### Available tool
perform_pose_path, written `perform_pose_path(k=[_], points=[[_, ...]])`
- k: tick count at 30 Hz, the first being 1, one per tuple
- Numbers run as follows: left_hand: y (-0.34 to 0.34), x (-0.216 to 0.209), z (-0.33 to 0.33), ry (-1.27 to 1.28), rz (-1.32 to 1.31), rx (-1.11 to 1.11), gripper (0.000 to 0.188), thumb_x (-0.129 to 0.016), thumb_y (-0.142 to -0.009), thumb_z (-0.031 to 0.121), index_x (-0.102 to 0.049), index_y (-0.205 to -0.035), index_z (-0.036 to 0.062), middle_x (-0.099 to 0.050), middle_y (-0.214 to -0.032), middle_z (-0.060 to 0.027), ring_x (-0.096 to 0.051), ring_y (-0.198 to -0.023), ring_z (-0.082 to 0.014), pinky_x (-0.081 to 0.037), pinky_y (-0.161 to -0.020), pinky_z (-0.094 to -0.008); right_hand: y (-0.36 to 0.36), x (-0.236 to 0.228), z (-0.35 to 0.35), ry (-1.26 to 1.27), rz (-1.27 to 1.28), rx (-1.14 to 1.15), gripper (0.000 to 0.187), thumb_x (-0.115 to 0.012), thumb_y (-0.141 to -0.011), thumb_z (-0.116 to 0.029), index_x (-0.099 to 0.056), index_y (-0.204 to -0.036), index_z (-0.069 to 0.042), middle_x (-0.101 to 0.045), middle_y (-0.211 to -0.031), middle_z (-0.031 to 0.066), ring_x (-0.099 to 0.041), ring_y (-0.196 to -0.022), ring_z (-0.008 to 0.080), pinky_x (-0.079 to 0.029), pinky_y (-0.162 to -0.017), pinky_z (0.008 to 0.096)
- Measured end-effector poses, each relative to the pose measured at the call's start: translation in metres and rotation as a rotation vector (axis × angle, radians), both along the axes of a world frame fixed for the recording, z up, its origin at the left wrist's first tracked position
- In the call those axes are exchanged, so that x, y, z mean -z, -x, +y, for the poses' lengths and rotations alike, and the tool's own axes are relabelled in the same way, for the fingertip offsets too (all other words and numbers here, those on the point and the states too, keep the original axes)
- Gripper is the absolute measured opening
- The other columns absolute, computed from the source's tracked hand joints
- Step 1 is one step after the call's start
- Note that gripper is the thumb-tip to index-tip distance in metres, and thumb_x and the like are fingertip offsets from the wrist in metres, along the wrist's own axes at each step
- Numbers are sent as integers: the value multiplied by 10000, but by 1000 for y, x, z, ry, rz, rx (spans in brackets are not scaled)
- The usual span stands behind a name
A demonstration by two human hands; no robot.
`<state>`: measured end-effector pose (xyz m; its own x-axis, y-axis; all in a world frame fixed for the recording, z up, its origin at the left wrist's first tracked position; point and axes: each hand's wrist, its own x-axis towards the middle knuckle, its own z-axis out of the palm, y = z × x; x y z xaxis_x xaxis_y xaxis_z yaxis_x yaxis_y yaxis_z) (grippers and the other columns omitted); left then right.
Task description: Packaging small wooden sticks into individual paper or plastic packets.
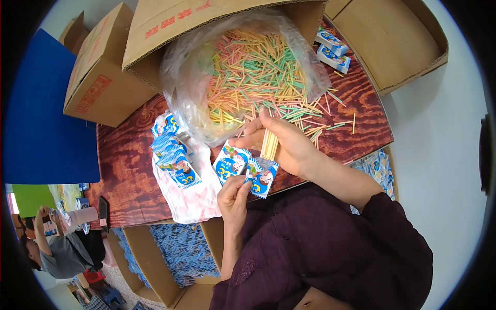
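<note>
My left hand (232, 202) pinches the edge of a small blue and white packet (261, 182) near the front edge of the table. A bundle of thin pale yellow sticks (269, 144) is in the fingers of my right hand (292, 147), its lower ends at the packet's upper end. Whether the ends are inside it I cannot tell. Beside it lies another blue and white packet (230, 162). Several more packets (174, 157) overlap on a pink and white cloth or sheet (188, 204) to the left. Behind my hands, pastel sticks (256, 72) fill a clear plastic bag (181, 77) and spill out.
The bag sits in a tipped cardboard box (217, 11) on the wood-patterned table (121, 170). Two small packs (333, 58) lie back right, near an open carton (390, 41). Below the table, a carton holds blue packets (181, 250). A co-worker (67, 253) sits far left.
</note>
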<state>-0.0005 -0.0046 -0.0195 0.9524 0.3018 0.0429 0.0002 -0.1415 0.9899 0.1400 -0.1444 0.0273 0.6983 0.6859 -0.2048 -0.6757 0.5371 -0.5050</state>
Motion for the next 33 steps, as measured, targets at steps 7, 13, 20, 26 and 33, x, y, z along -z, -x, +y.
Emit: perform_pose_path(k=[7, 13, 20, 26, 33], points=[[-2, 11, -11, 128, -22, -62, 93, -619, -885, 15, -641, -929, -64, -624, -903, -70, -554, -828, -126, -428, -759, -236, 25, 3, 5, 164, -342, -24, 368, -450, -1010, -323, -592, -1001, 16, -656, -1074, 217, -590, -1131, 290, -435, -992, 409], [3, 42, -11, 604, -31, -94, 159, -576, -928, 24, -639, -1058, -42, -594, -1025, -48, -552, -939, -126, -442, -819, -266, 33, -12, -5, 414, -937, -77, 342, -603, -929, -232, -587, -1179, 1, -621, -1170, 107, -549, -1137, 175, -411, -983, 331], [2, 46, -4, 760, -72, -21, 247, -555, -946, 64, -598, -1178, -8, -598, -1214, -125, -587, -1114, -259, -495, -930, -439, 0, -6, -41, 597, -819, -1, 260, -596, -920, -167, -601, -1122, -5, -618, -1112, 74, -561, -1081, 167, -436, -925, 320], [4, 48, -2, 793, -54, 20, 252, -549, -945, 57, -592, -1183, -14, -585, -1247, -148, -587, -1123, -272, -485, -945, -440, -48, 65, -63, 1399, -1700, 292, 84, -608, -784, -19, -611, -868, -17, -557, -913, 111, -575, -908, 305, -481, -750, 368], [9, 45, 1, 704, -69, 37, 269, -555, -943, 72, -585, -1180, -52, -594, -1223, -153, -589, -1119, -269, -476, -954, -410, -52, 54, -57, 1403, -1731, 326, 82, -603, -781, -18, -552, -846, -14, -551, -903, 107, -577, -848, 301, -473, -681, 382]])
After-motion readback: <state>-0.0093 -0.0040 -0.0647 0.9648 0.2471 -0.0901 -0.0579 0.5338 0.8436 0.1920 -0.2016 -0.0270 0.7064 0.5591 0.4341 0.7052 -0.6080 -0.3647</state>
